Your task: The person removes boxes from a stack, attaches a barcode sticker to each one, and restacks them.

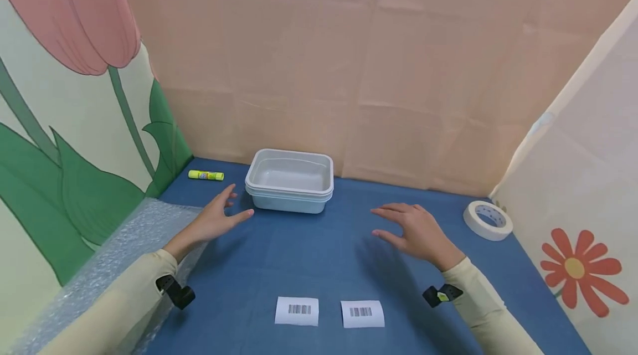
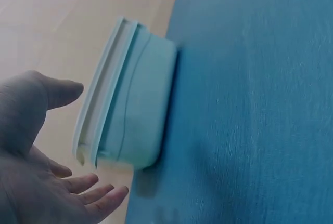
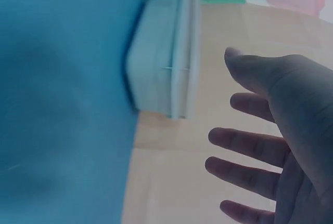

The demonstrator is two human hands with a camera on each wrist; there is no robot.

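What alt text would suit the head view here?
A person's empty left hand and right hand hover over a blue surface, stacked plastic trays at the back. A yellow tube and bubble wrap lie to the left, a tape roll to the right, two barcode labels in front.

Pictured from your own head, the widest view faces forward and down across the blue tabletop [image 1: 299, 255] to the tan backdrop [image 1: 349, 67], with your left hand [image 1: 213, 220] and right hand [image 1: 416, 230] both in frame. Your left-wrist camera [image 1: 175, 291] looks from close past its hand at the stacked tubs [image 1: 286, 203], tabletop turned to the right; your right-wrist camera [image 1: 442, 294] faces them from your right, tabletop at left. All three views share tubs, tabletop and backdrop.
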